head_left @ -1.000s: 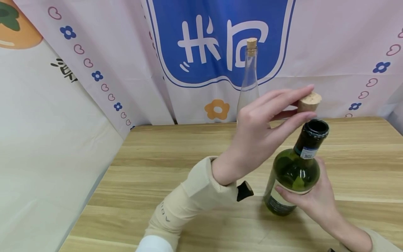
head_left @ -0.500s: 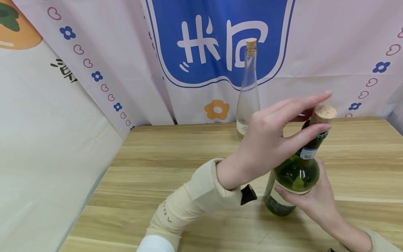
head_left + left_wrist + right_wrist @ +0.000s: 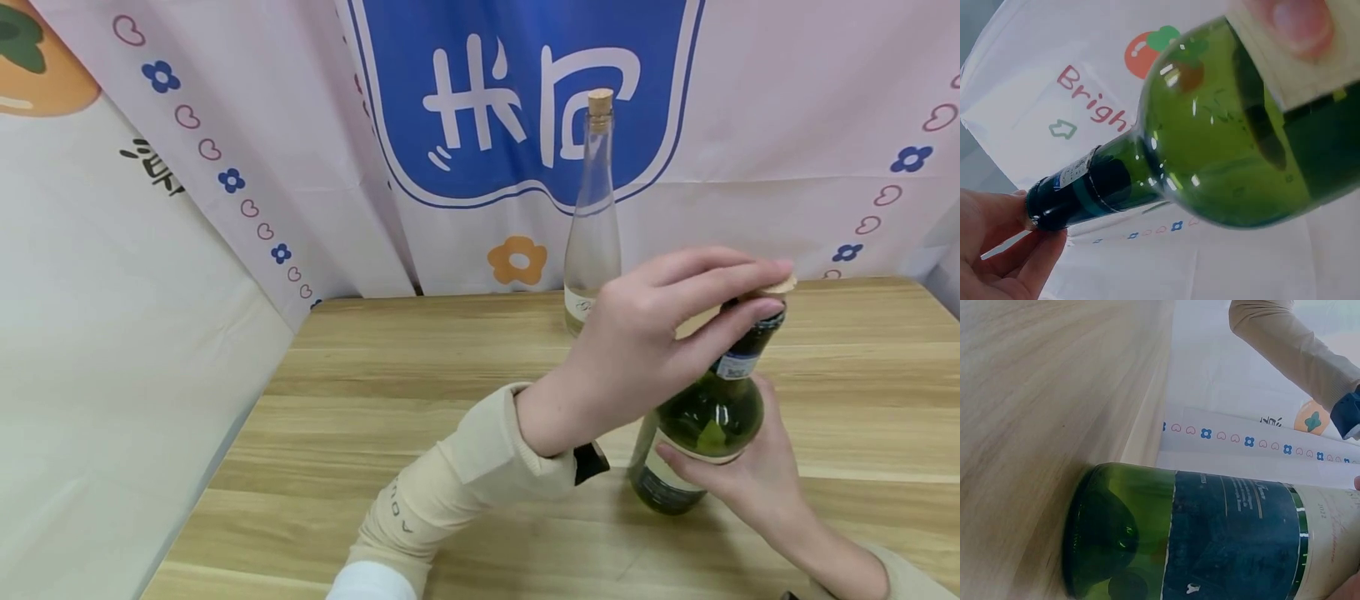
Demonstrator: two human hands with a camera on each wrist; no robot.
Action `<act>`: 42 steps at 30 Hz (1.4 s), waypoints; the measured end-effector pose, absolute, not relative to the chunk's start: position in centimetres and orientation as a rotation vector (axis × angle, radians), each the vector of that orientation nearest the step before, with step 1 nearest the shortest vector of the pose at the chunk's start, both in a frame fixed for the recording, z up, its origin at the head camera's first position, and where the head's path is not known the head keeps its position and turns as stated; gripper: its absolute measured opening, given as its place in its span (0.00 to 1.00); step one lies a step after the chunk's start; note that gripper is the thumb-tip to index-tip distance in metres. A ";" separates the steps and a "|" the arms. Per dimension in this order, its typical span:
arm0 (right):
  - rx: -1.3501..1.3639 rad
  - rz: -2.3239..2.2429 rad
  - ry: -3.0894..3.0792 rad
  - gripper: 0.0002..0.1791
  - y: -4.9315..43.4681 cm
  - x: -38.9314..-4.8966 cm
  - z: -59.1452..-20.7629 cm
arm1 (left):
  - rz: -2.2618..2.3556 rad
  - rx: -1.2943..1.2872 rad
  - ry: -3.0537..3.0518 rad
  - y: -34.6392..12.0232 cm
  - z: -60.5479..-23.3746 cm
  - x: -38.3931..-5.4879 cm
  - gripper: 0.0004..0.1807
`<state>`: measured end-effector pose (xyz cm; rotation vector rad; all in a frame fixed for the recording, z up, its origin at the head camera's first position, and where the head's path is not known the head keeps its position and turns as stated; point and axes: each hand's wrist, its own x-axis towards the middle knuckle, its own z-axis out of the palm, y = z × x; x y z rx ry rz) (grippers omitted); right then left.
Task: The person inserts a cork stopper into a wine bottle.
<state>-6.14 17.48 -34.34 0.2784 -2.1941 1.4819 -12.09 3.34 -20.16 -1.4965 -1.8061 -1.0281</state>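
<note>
A green glass wine bottle [image 3: 708,425] stands upright on the table, leaning slightly in the head view. My right hand [image 3: 753,467] grips its lower body, thumb across the cream label. At the mouth, my left hand [image 3: 645,342] pinches a cork [image 3: 782,286], whose pale top edge shows past the fingertips. Most of the cork is hidden, so how deep it sits I cannot tell. In the left wrist view the left fingers [image 3: 1007,219] touch the dark bottle neck [image 3: 1079,190]. The right wrist view shows the bottle's base and dark label [image 3: 1229,531].
A clear glass bottle [image 3: 592,250] with a cork in its neck stands behind, near the table's back edge. The wooden table [image 3: 360,400] reaches a printed curtain [image 3: 465,217] at the back. A white sheet [image 3: 112,375] hangs at the left.
My left hand has carried the cork right and down from above the mouth onto it. The fingers have since lowered over the cork's top. The right hand and bottle stay put.
</note>
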 end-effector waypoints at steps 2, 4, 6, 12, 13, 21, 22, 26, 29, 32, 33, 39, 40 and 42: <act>0.295 1.486 -2.187 0.53 17.5 -6.2 -34.4 | -0.965 -1.491 -1.791 3.6 -20.8 -12.6 0.12; 0.309 1.487 -2.179 0.53 17.5 -6.2 -34.4 | -0.917 -1.481 -1.776 4.1 -21.6 -13.3 0.13; 0.325 1.488 -2.164 0.53 17.5 -6.3 -34.4 | -0.885 -1.467 -1.759 4.6 -22.4 -13.9 0.14; 0.359 1.501 -2.152 0.53 17.6 -6.4 -34.4 | -0.929 -1.494 -1.770 4.5 -22.2 -13.9 0.14; 0.358 1.505 -2.156 0.53 17.6 -6.3 -34.4 | -0.962 -1.513 -1.780 4.2 -21.8 -13.7 0.14; 0.329 1.489 -2.175 0.54 17.7 -6.3 -34.5 | -1.330 -1.538 -2.008 2.1 -23.1 -12.7 0.39; 0.323 1.488 -2.179 0.54 17.7 -6.3 -34.5 | -1.399 -1.524 -2.068 1.9 -24.1 -12.7 0.44; 0.305 1.497 -2.191 0.55 17.8 -6.2 -34.6 | -1.602 -1.471 -2.262 1.1 -27.9 -12.9 0.55; 0.291 1.517 -2.196 0.57 17.8 -6.1 -34.7 | -1.608 -1.479 -2.350 0.6 -30.1 -13.0 0.59; 0.277 1.517 -2.205 0.58 17.7 -6.1 -34.7 | -1.490 -1.474 -2.454 0.4 -31.8 -13.1 0.60; 0.277 1.510 -2.209 0.58 17.6 -6.0 -34.6 | -1.437 -1.467 -2.488 0.4 -32.3 -13.1 0.60; 0.277 1.485 -2.204 0.55 17.5 -6.0 -34.4 | -1.329 -1.471 -2.641 0.7 -35.3 -13.2 0.59; 0.276 1.487 -2.200 0.55 17.5 -6.0 -34.3 | -1.335 -1.480 -2.663 0.7 -35.8 -13.2 0.57; 0.279 1.491 -2.199 0.55 17.4 -6.0 -34.3 | -1.344 -1.509 -2.691 0.9 -36.4 -13.1 0.54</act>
